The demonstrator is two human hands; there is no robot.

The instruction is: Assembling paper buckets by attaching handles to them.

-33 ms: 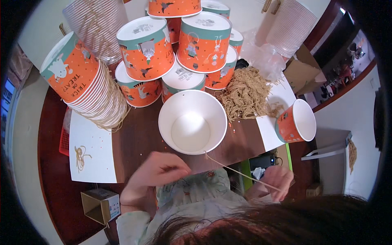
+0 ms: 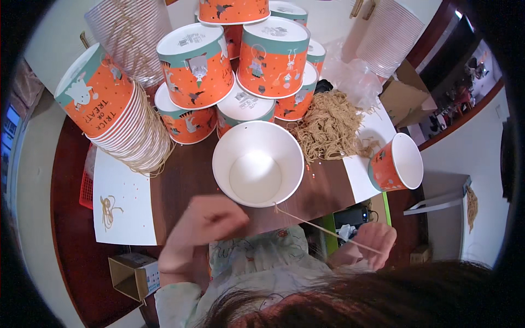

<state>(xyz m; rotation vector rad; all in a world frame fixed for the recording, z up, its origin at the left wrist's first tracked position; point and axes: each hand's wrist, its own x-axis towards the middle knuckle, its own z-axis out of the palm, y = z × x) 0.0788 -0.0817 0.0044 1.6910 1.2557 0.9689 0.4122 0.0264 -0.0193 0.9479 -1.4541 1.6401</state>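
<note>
String (image 2: 322,229) stretched from bucket (image 2: 257,164) to raised right hand (image 2: 374,243).

No visible change between the two moments.

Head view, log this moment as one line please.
left hand: fisted beside white bucket | right hand: pinching twine taut from bucket rim | twine pile behind

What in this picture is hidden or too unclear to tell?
- Left hand: motion-blurred in the head view, so its grip is unreadable.
- String: its end vanishes at the white bucket rim; the attachment is too small to see.
- Right hand: partly hidden by the person's hair.
- Rear buckets: cut off by the top edge.
</note>
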